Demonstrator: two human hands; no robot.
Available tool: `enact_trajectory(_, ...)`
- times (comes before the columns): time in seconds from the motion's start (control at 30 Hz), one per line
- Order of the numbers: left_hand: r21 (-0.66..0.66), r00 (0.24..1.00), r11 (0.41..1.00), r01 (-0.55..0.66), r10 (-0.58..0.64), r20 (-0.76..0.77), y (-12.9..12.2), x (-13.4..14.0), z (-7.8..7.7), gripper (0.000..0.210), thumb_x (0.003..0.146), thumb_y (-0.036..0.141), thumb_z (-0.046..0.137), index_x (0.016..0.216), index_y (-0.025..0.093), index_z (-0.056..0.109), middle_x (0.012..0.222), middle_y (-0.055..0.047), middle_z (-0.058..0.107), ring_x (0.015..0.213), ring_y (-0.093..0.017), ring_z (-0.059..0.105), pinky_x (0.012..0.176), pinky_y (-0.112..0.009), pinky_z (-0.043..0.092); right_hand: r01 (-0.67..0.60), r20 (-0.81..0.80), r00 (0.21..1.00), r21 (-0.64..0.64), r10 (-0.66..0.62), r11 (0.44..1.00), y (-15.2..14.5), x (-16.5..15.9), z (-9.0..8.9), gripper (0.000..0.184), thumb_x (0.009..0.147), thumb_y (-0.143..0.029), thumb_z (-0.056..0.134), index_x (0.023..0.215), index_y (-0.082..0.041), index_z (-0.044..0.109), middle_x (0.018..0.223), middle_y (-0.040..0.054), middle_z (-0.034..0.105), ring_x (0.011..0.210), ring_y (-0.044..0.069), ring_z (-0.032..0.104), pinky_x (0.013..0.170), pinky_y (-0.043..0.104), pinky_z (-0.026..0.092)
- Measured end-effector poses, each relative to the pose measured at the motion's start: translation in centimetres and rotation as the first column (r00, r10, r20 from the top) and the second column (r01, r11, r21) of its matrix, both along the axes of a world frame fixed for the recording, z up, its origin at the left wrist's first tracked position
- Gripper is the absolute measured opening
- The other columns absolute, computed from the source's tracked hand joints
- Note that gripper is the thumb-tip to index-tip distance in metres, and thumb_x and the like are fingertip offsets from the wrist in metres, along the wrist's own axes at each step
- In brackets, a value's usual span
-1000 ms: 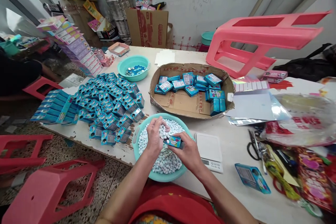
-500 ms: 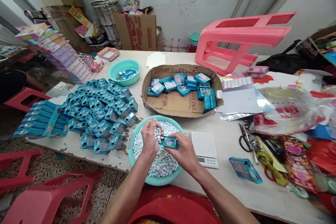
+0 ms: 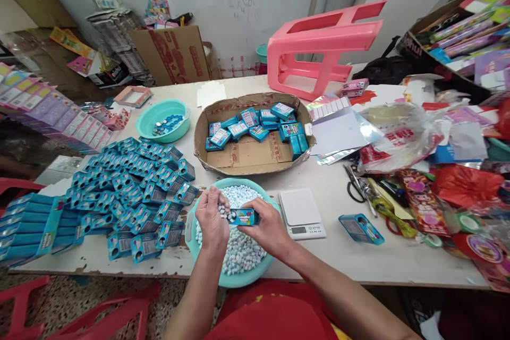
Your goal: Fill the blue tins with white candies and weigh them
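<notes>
My right hand (image 3: 268,224) grips a small blue candy box (image 3: 244,217), its round opening turned toward my left hand. Cupped beside that opening, my left hand (image 3: 214,218) is closed round several pale candies (image 3: 223,209). Both hands are over a turquoise basin (image 3: 255,278) full of small white and pale blue candies (image 3: 243,256). To the right of the basin lies a white digital scale (image 3: 302,213). Another blue box (image 3: 362,229) rests on its side farther right, its round hole showing.
Many blue boxes (image 3: 135,186) with round holes crowd the left. A cardboard tray (image 3: 255,162) with blue boxes stands behind the basin, near a turquoise bowl (image 3: 167,135) of blue discs. Scissors (image 3: 356,183), plastic bags and a pink stool (image 3: 319,53) lie on the right.
The view has swung to the right, so things on the table appear shifted left. My left hand still holds candies against the box's opening, and my right hand keeps its grip on the box.
</notes>
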State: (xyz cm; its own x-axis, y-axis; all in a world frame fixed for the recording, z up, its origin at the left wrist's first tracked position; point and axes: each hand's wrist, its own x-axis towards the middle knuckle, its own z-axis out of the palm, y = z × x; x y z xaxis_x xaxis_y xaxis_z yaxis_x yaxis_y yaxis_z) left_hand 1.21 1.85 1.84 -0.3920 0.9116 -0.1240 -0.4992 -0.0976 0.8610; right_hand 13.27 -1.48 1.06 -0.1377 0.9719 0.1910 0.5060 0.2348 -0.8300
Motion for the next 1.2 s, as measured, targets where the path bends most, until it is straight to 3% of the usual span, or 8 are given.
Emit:
enact_trajectory(0.27, -0.082, 1.0, 0.997, -0.008, 0.006, -0.021, 0.6, 0.2, -1.8, 0.035, 0.073, 0.038, 0.068, 0.062, 0.016, 0.044, 0.048, 0.008, 0.036, 0.04, -0.004, 0.033, 0.037, -0.017, 0.022, 0.008, -0.006, 1.0, -0.039, -0.008, 0.999, 0.7, -0.1, -2.0, 0.03, 0.062, -0.013, 0.071, 0.089, -0.021, 0.061, 0.087, 0.0001, 0.062, 0.085, 0.02, 0.058, 0.075, 0.03, 0.043)
enact_trajectory(0.43, -0.059, 0.999, 0.998, 0.033, -0.033, -0.003, 0.3, 0.2, -1.1, 0.033, 0.075, 0.038, 0.066, 0.065, 0.016, 0.045, 0.051, 0.007, 0.037, 0.041, -0.005, 0.035, 0.038, -0.018, 0.024, -0.011, -0.096, 0.995, -0.073, 0.004, 0.997, 0.5, 0.2, -2.1, 0.029, 0.062, -0.015, 0.071, 0.09, -0.022, 0.062, 0.087, -0.0007, 0.061, 0.084, 0.018, 0.058, 0.076, 0.03, 0.044)
enact_trajectory(0.6, -0.014, 0.996, 0.999, -0.045, 0.044, -0.079, 0.2, 0.8, -1.1, 0.036, 0.079, 0.04, 0.063, 0.061, 0.016, 0.042, 0.051, 0.007, 0.037, 0.047, -0.006, 0.042, 0.047, -0.019, 0.035, 0.0, -0.128, 0.992, -0.072, -0.01, 0.997, 0.3, 0.3, -1.8, 0.03, 0.062, -0.016, 0.072, 0.09, -0.022, 0.062, 0.087, -0.0004, 0.061, 0.085, 0.019, 0.058, 0.076, 0.03, 0.044)
enact_trajectory(0.87, -0.012, 1.0, 1.0, 0.011, -0.011, 0.007, 0.5, 0.9, -0.4, 0.034, 0.076, 0.038, 0.065, 0.065, 0.017, 0.042, 0.053, 0.007, 0.033, 0.042, -0.004, 0.031, 0.038, -0.018, 0.022, 0.018, -0.156, 0.987, -0.089, -0.031, 0.996, 0.6, 0.6, -2.0, 0.028, 0.062, -0.02, 0.074, 0.088, -0.022, 0.064, 0.085, -0.0007, 0.062, 0.081, 0.018, 0.058, 0.076, 0.03, 0.046)
enact_trajectory(1.0, -0.083, 0.988, 0.996, 0.03, -0.043, -0.151, 1.0, -0.8, -2.3, 0.03, 0.078, 0.045, 0.059, 0.073, 0.018, 0.047, 0.053, 0.007, 0.035, 0.042, -0.006, 0.033, 0.039, -0.018, 0.024, 0.024, -0.32, 0.944, -0.164, -0.076, 0.986, -0.4, 3.3, -1.7, 0.034, 0.06, -0.029, 0.078, 0.091, -0.022, 0.063, 0.088, -0.0001, 0.063, 0.084, 0.019, 0.06, 0.076, 0.03, 0.048)
enact_trajectory(1.07, -0.149, 0.875, 0.986, 0.079, -0.14, -0.463, 1.0, -2.1, -4.7, 0.029, 0.077, 0.048, 0.057, 0.077, 0.019, 0.053, 0.06, 0.002, 0.049, 0.054, -0.011, 0.048, 0.049, -0.022, 0.038, 0.072, -0.404, 0.901, -0.22, -0.158, 0.973, -1.2, 5.8, -1.9, 0.039, 0.061, -0.033, 0.079, 0.094, -0.021, 0.062, 0.088, 0.0002, 0.063, 0.082, 0.019, 0.061, 0.074, 0.029, 0.049)
enact_trajectory(1.13, -0.223, 0.56, 0.958, 0.179, -0.286, -0.778, 0.9, -3.2, -7.5, 0.032, 0.072, 0.05, 0.061, 0.085, 0.02, 0.06, 0.083, -0.005, 0.062, 0.084, -0.022, 0.058, 0.073, -0.034, 0.047, 0.203, -0.411, 0.864, -0.249, -0.293, 0.947, -1.7, 8.7, -2.9, 0.043, 0.061, -0.036, 0.079, 0.096, -0.02, 0.06, 0.088, 0.0007, 0.064, 0.079, 0.018, 0.061, 0.072, 0.03, 0.049)
enact_trajectory(1.2, -0.258, 0.243, 0.938, 0.23, -0.312, -0.918, 0.4, -3.7, -10.2, 0.038, 0.073, 0.049, 0.061, 0.098, 0.021, 0.062, 0.107, -0.009, 0.061, 0.108, -0.029, 0.051, 0.093, -0.045, 0.04, 0.364, -0.361, 0.83, -0.229, -0.426, 0.903, -1.8, 11.3, -4.7, 0.044, 0.062, -0.038, 0.077, 0.097, -0.019, 0.059, 0.089, 0.0019, 0.064, 0.08, 0.019, 0.061, 0.074, 0.031, 0.05)
